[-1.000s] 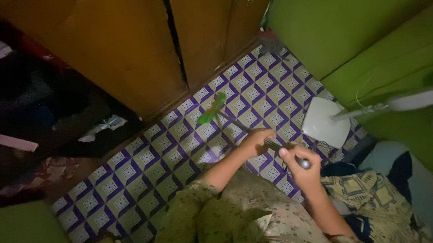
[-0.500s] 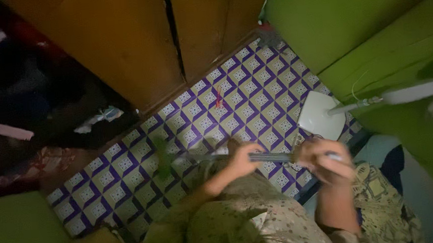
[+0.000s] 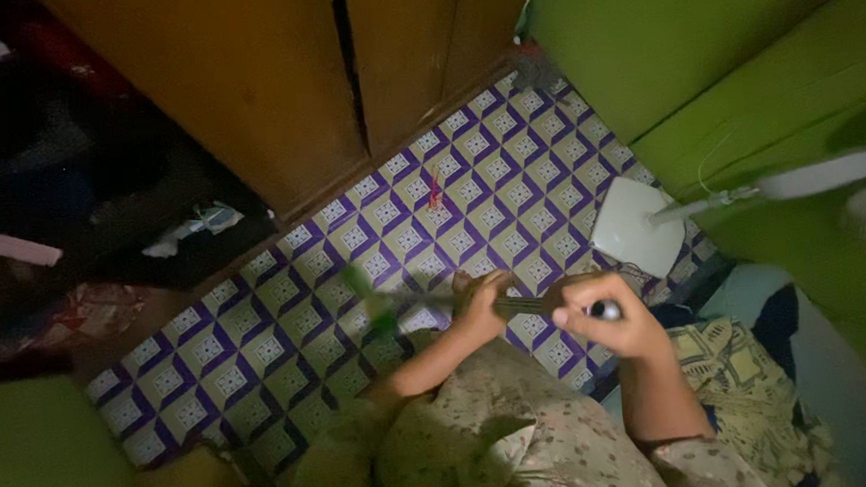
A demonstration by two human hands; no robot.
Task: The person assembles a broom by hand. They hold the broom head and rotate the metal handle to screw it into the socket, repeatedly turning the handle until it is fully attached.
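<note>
Stick [image 3: 532,303], thin and dark, lies level above the patterned floor [image 3: 373,237], gripped at both ends: left hand [image 3: 482,306] closed around its middle, right hand [image 3: 608,323] closed on the capped end. Its blurred green tip [image 3: 371,297] looks mid-swing, work seemingly underway.

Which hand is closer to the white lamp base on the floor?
The right hand. It sits just below the white lamp base, while the left hand is farther off to its left.

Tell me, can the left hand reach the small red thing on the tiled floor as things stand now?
Probably yes. The red thing lies on open floor beyond the left hand with nothing between, but that hand grips a dark stick, so its fingers are occupied.
</note>
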